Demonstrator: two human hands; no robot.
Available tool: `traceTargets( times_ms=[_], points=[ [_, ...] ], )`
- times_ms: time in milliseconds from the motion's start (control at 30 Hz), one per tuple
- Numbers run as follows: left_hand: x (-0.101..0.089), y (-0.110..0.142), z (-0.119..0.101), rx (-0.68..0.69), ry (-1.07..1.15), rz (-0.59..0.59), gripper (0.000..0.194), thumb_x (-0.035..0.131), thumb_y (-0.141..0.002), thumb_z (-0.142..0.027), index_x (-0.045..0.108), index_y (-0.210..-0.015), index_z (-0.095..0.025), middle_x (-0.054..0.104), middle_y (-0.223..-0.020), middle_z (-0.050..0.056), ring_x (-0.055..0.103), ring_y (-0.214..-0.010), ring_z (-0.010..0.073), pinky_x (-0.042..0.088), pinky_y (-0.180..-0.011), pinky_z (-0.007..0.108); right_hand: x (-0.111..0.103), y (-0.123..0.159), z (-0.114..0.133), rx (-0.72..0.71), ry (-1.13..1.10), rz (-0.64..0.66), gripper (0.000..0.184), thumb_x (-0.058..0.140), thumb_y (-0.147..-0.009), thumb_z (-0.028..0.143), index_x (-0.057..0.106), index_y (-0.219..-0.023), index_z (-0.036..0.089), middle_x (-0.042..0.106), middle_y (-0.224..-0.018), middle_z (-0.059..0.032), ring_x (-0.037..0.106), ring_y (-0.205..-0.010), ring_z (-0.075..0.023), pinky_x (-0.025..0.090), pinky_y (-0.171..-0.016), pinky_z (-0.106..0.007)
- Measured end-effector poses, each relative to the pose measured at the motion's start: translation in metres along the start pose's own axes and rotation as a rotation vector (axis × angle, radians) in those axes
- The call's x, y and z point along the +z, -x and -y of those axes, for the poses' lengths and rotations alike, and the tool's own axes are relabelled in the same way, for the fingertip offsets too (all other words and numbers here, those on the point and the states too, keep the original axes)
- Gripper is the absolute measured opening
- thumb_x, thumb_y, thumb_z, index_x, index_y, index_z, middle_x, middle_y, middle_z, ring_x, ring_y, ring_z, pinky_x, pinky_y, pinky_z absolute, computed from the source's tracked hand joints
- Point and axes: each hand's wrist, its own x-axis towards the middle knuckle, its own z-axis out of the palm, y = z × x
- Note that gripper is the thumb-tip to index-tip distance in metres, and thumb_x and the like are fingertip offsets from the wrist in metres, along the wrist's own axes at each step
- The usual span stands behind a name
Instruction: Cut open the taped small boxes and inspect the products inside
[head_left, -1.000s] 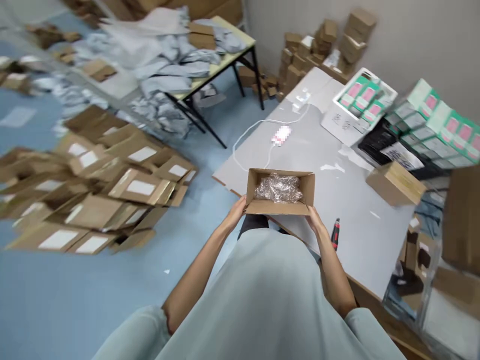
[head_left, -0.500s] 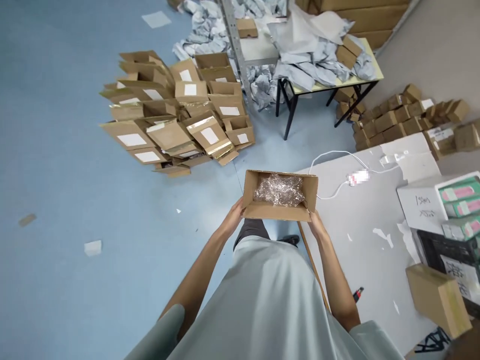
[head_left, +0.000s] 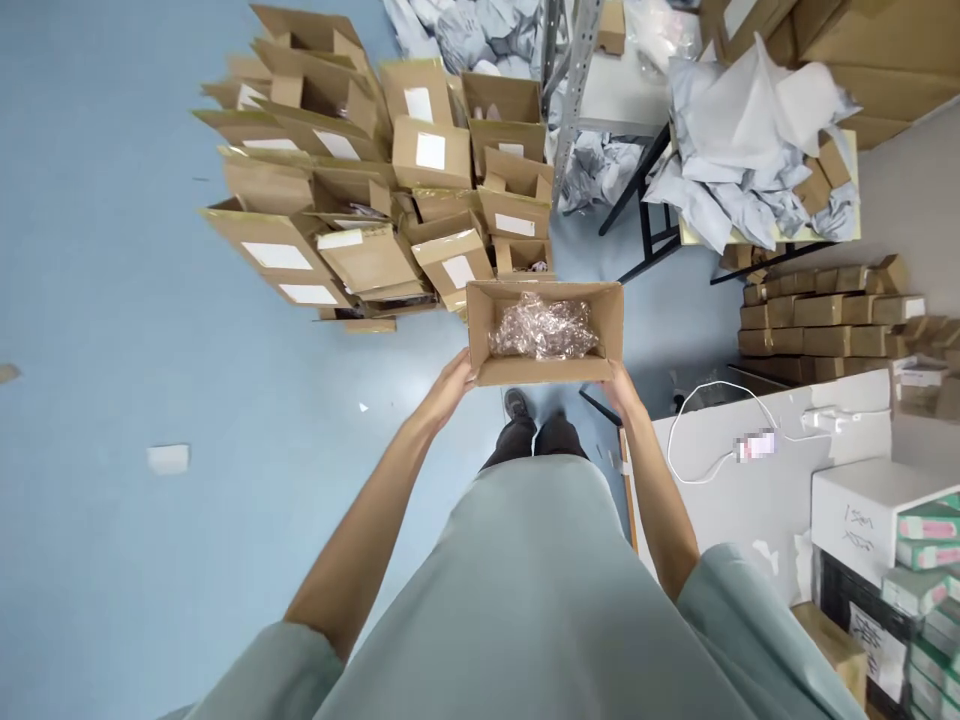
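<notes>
I hold an open cardboard box (head_left: 544, 368) out in front of me over the blue floor. Inside it lies a crumpled wad of clear bubble wrap (head_left: 541, 328). My left hand (head_left: 450, 386) grips the box's lower left corner, and my right hand (head_left: 621, 388) grips its lower right corner. Both hands are closed on the box. Just beyond the box lies a pile of open cardboard boxes (head_left: 375, 190) with white labels on the floor.
A white table (head_left: 757, 490) with a white cable (head_left: 701, 440) stands to my right, carrying a white carton (head_left: 862, 515) and green-pink packets (head_left: 926, 525). Small brown boxes (head_left: 825, 310) are stacked by the wall. A far table (head_left: 750, 170) holds grey mailer bags.
I have turned left, away from the white table. The box has been carried with me and now hangs over the floor near the pile of open boxes.
</notes>
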Motion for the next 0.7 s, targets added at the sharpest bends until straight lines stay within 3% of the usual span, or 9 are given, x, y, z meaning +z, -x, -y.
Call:
traceTargets(
  times_ms=[200, 367, 533, 700],
  points=[
    [-0.027, -0.109, -0.051, -0.038, 0.037, -0.079, 0.054, 0.072, -0.104, -0.062, 0.078, -0.148, -0.031, 0.071, -0.165, 0.010, 0.062, -0.158, 0.0363, 0.049, -0.134, 0.059, 0.040, -0.133, 0.041, 0.060, -0.086, 0.019, 0.034, 0.074, -0.100, 0.062, 0.076, -0.117, 0.032, 0.085, -0.128, -0.0038, 0.075, -0.130, -0.0293, 0.064, -0.118, -0.054],
    [-0.036, -0.202, -0.074, -0.162, 0.173, -0.123, 0.046, 0.065, -0.114, -0.061, 0.076, -0.151, -0.036, 0.063, -0.175, 0.008, 0.058, -0.162, 0.0368, 0.049, -0.134, 0.062, 0.069, -0.255, 0.057, 0.201, -0.166, 0.032, 0.021, 0.069, -0.102, 0.045, 0.078, -0.115, 0.031, 0.086, -0.123, -0.0025, 0.075, -0.130, -0.0272, 0.062, -0.120, -0.050],
    [-0.047, -0.293, -0.076, -0.298, 0.343, -0.205, 0.052, 0.048, -0.119, -0.069, 0.078, -0.150, -0.039, 0.060, -0.178, 0.007, 0.061, -0.160, 0.0365, 0.053, -0.131, 0.061, 0.094, -0.358, 0.048, 0.354, -0.264, -0.017, 0.014, 0.065, -0.103, 0.038, 0.075, -0.110, 0.031, 0.085, -0.113, 0.0006, 0.076, -0.118, -0.0242, 0.064, -0.112, -0.043],
    [-0.065, -0.370, -0.056, -0.465, 0.355, -0.324, 0.053, 0.055, -0.118, -0.065, 0.074, -0.160, -0.038, 0.057, -0.182, 0.009, 0.066, -0.155, 0.0372, 0.056, -0.129, 0.056, 0.106, -0.423, 0.020, 0.485, -0.317, -0.064, 0.008, 0.064, -0.103, 0.034, 0.071, -0.103, 0.030, 0.082, -0.106, 0.0009, 0.078, -0.104, -0.0223, 0.068, -0.107, -0.040]
  ],
)
